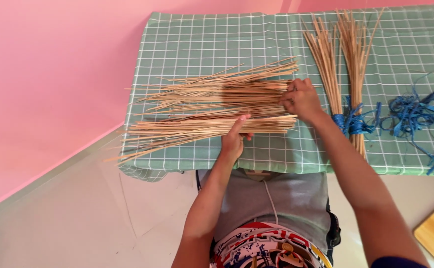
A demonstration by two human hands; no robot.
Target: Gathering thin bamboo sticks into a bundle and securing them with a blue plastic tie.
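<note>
The left hand [235,136] pinched the near bundle of thin sticks [202,126] at frame centre; the right hand [301,99] pressed spread fingers on the loose pile [217,92]. Stick tips overhung the table [187,39] edge at lower left; a loosened pinch risked spilling them.

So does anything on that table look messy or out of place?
Somewhat. The loose sticks under the left hand and right hand splay unevenly, tips overhanging the table's left edge. The blue cord lies tangled at the right.
</note>
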